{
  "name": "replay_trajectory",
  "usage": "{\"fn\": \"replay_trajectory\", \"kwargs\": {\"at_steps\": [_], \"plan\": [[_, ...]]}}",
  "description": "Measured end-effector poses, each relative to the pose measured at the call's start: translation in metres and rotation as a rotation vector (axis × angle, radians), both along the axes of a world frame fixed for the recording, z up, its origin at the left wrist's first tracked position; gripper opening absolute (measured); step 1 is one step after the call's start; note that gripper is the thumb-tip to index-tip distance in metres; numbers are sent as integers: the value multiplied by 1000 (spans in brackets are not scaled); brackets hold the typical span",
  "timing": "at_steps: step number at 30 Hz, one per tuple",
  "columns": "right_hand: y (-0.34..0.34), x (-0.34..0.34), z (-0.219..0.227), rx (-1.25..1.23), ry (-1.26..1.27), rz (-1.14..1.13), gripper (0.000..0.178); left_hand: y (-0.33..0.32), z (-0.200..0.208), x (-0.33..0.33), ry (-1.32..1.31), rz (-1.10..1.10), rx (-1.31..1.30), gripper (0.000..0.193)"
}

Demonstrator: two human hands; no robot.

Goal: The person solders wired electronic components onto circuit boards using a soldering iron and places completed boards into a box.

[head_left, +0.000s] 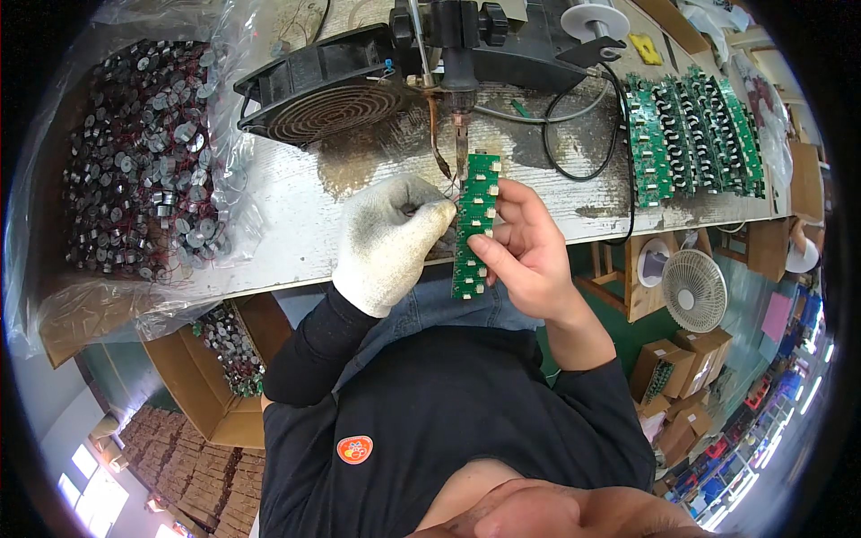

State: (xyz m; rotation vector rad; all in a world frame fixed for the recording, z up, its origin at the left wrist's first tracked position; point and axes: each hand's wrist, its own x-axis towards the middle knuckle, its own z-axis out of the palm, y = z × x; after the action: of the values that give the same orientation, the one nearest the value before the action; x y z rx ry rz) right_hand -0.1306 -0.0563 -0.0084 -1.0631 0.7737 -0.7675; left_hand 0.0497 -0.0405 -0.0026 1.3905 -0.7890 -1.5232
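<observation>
My right hand (529,247), bare, grips a long narrow green circuit board (473,238) with a row of small white connectors, thumb on its face and fingers behind. The board stands lengthwise, its far end just beside the tip of a soldering iron (461,148). A bent metal feed tube (437,143) ends close to that tip. In a white glove, my left hand (386,238) is closed in a pinch at the board's left edge. Something thin shows near its fingertips, but what they hold is too small to make out.
Left on the bench is a plastic-lined box of small round motors (166,193) with red wires. A black fan (327,90) stands behind my left hand. Rows of green boards (695,139) lie at right, past a black cable (625,170). Below left is a cardboard box (193,381).
</observation>
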Motion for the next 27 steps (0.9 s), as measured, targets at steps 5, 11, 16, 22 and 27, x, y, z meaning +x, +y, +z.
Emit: {"fn": "replay_trajectory", "kwargs": {"at_steps": [5,11,16,22,27], "plan": [[0,1,2,-31,7,-13,51,0,1,0,2,14,-43,12],[1,1,-2,-8,10,8,50,5,-2,-1,64,38,17,12],[4,-1,-3,1,23,15,51,7,-6,0,-38,9,13,14],[6,-1,-4,-11,29,11,51,5,-2,-2,-69,50,-39,13],[6,0,-4,-5,26,-3,51,1,-2,-4,-38,82,-27,14]]}}
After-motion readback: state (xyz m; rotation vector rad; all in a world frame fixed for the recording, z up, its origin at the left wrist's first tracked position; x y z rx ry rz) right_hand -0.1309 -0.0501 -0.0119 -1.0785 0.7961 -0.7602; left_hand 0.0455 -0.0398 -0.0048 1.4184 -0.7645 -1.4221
